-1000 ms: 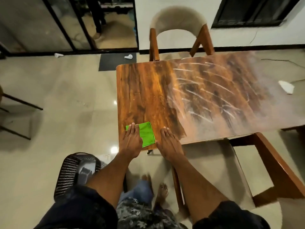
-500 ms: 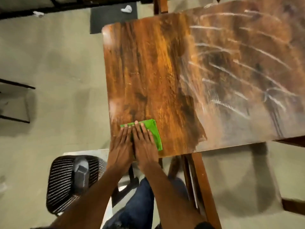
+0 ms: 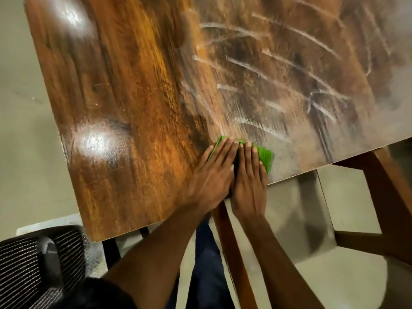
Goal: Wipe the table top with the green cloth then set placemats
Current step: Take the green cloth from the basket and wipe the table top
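The folded green cloth lies on the wooden table top near its front edge. My left hand and my right hand press flat on the cloth side by side, fingers straight, covering most of it. Only the cloth's right end and a strip at its far edge show. Left of the hands the wood is shiny and dark. To their right the table is dull and dusty with white streaks.
A wooden chair with a pale seat stands under the table's front right. A black mesh basket sits on the floor at lower left. Beige floor tiles lie left of the table.
Both hands have slid the cloth to the right along the front edge, up to the border of the dusty area. The camera has moved closer over the table.
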A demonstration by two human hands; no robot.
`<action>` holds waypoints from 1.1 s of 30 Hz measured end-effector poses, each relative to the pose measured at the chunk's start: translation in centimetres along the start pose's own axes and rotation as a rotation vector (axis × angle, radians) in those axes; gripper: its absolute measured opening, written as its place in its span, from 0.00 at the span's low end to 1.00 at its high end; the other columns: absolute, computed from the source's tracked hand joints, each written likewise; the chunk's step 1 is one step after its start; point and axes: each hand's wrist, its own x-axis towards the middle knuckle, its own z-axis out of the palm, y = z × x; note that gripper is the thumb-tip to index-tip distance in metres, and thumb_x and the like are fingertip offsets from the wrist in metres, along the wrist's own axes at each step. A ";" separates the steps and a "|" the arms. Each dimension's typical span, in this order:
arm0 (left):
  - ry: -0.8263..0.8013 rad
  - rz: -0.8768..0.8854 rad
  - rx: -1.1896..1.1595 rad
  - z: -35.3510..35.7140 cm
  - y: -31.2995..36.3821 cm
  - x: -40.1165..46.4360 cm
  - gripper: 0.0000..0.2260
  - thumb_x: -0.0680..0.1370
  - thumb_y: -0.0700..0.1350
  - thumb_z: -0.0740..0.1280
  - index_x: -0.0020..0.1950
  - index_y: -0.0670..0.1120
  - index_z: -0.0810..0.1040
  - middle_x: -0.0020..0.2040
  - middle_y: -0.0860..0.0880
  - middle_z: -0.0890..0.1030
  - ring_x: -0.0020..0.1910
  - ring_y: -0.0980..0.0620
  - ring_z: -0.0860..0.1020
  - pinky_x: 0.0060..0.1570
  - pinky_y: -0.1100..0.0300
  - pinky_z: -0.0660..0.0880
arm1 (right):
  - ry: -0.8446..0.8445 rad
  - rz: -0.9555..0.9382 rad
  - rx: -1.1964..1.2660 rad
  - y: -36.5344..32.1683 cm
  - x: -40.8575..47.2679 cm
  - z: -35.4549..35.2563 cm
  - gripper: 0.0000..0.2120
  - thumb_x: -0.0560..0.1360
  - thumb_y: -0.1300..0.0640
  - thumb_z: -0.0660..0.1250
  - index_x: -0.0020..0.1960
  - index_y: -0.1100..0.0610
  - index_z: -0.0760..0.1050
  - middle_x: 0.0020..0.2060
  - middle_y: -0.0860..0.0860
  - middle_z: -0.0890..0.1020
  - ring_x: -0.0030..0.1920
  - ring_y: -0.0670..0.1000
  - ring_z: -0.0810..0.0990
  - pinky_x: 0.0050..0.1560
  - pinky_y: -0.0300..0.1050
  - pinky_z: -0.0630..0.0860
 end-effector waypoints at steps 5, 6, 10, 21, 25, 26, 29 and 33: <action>0.134 -0.323 -0.103 -0.8 -8.2 0.3 0.26 0.89 0.48 0.50 0.86 0.45 0.47 0.87 0.47 0.48 0.86 0.51 0.45 0.83 0.47 0.52 | 0.014 -0.013 -0.006 -2.3 1.2 0.4 0.33 0.87 0.41 0.51 0.87 0.49 0.42 0.86 0.53 0.42 0.86 0.54 0.41 0.84 0.58 0.51; 0.140 -0.335 -0.097 -0.8 -9.6 0.7 0.26 0.89 0.48 0.50 0.86 0.44 0.48 0.87 0.47 0.49 0.86 0.51 0.46 0.83 0.46 0.53 | 0.023 -0.034 -0.011 -2.9 2.1 0.5 0.33 0.87 0.41 0.52 0.87 0.49 0.43 0.86 0.53 0.43 0.86 0.54 0.42 0.83 0.59 0.52; 0.212 -0.364 -0.089 -0.8 -11.4 4.5 0.26 0.89 0.48 0.49 0.86 0.43 0.51 0.87 0.45 0.51 0.86 0.50 0.48 0.83 0.46 0.53 | 0.069 -0.193 -0.003 -5.8 9.0 0.0 0.32 0.87 0.40 0.49 0.87 0.49 0.44 0.86 0.54 0.44 0.86 0.55 0.43 0.83 0.58 0.50; 0.269 -0.473 -0.094 0.0 -11.4 6.3 0.27 0.88 0.46 0.49 0.86 0.42 0.48 0.87 0.46 0.48 0.86 0.51 0.45 0.84 0.49 0.50 | 0.125 -0.414 -0.061 -7.5 17.6 -1.1 0.29 0.88 0.43 0.47 0.87 0.50 0.47 0.86 0.54 0.47 0.86 0.55 0.45 0.83 0.58 0.51; 0.244 -0.488 -0.062 -0.2 -11.3 6.2 0.27 0.87 0.44 0.50 0.86 0.43 0.46 0.87 0.46 0.47 0.86 0.51 0.44 0.84 0.49 0.49 | -0.003 -0.406 -0.070 -2.5 8.4 -1.1 0.32 0.87 0.44 0.52 0.87 0.50 0.45 0.86 0.53 0.44 0.86 0.54 0.43 0.83 0.61 0.54; 0.238 -0.491 -0.059 -0.2 -11.2 6.2 0.27 0.87 0.44 0.50 0.86 0.43 0.46 0.87 0.46 0.47 0.86 0.51 0.44 0.84 0.50 0.48 | -0.014 -0.382 -0.059 -1.8 7.0 -1.0 0.32 0.87 0.44 0.54 0.87 0.50 0.47 0.86 0.52 0.45 0.86 0.54 0.44 0.82 0.61 0.55; 0.220 -0.498 -0.051 -0.2 -11.1 6.3 0.28 0.87 0.45 0.49 0.86 0.43 0.45 0.87 0.46 0.45 0.86 0.50 0.43 0.84 0.49 0.48 | -0.004 -0.358 -0.055 -2.6 8.0 -0.9 0.33 0.86 0.44 0.53 0.87 0.49 0.46 0.86 0.52 0.45 0.86 0.54 0.44 0.83 0.61 0.54; 0.211 -0.502 -0.047 -0.3 -11.1 6.4 0.28 0.87 0.45 0.50 0.86 0.43 0.44 0.87 0.46 0.45 0.86 0.51 0.42 0.84 0.49 0.48 | 0.112 -0.392 -0.038 -7.7 18.4 -1.4 0.32 0.87 0.41 0.49 0.87 0.50 0.45 0.86 0.53 0.46 0.86 0.54 0.44 0.84 0.58 0.50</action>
